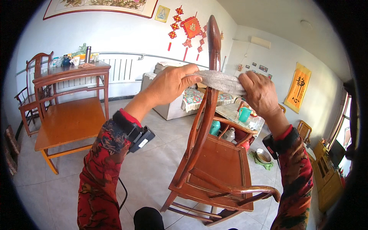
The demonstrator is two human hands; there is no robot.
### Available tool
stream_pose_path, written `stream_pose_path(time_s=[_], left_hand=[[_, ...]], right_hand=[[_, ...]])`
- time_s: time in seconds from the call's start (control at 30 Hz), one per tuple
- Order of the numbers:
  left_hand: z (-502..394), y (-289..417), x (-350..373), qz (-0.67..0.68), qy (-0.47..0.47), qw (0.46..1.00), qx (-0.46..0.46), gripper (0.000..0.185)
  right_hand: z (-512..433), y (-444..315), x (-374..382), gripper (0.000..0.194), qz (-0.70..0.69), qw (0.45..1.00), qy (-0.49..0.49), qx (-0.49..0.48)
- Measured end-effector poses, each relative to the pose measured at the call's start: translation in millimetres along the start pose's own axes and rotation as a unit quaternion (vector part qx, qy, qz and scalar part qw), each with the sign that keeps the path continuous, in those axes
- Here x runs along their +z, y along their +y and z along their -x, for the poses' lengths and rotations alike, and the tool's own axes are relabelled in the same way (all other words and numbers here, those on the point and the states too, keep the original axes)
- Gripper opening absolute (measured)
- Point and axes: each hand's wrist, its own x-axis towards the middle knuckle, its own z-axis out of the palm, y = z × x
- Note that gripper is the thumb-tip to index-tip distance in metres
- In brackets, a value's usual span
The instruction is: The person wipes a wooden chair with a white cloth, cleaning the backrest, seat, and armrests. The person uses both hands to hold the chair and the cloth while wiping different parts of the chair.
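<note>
Right before me stands a reddish-brown wooden armchair (221,161), seen from its side, its tall back rising past my hands. A grey cloth (221,80) is stretched across the upright of the chair back (211,106), below its rounded top end (214,31). My left hand (175,83) pinches one end of the cloth between thumb and fingers. At the other end, my right hand (260,92) grips it in a fist. The cloth covers part of the upright, and whether it wraps fully around cannot be seen.
To the left stand a dark wooden table (72,73) holding bottles and cups, and a lower orange-brown wooden table (72,120). A sofa (169,103) is behind the chair. Beyond it, a low table (253,123) bears a green jug (244,114). A metal basin (263,155) rests on a green cloth (268,166).
</note>
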Motion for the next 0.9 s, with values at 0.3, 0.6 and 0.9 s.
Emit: stream_pose_path(time_s=[0.3,0.6,0.9], left_hand=[[1.2,-6.1,3.1,0.024,0.010,0.998,-0.065,0.033],[-12.0,-20.3,-10.4,0.033,-0.018,0.997,-0.061,0.034],[-0.1,-1.0,-0.3,0.087,-0.036,0.994,-0.063,0.034]], right_hand=[[-8.2,-7.3,8.4,0.014,-0.045,0.999,0.009,-0.001],[-23.9,-9.1,5.8,0.011,-0.018,0.999,-0.032,0.017],[1.2,-0.4,7.0,0.020,-0.048,0.998,-0.031,0.025]])
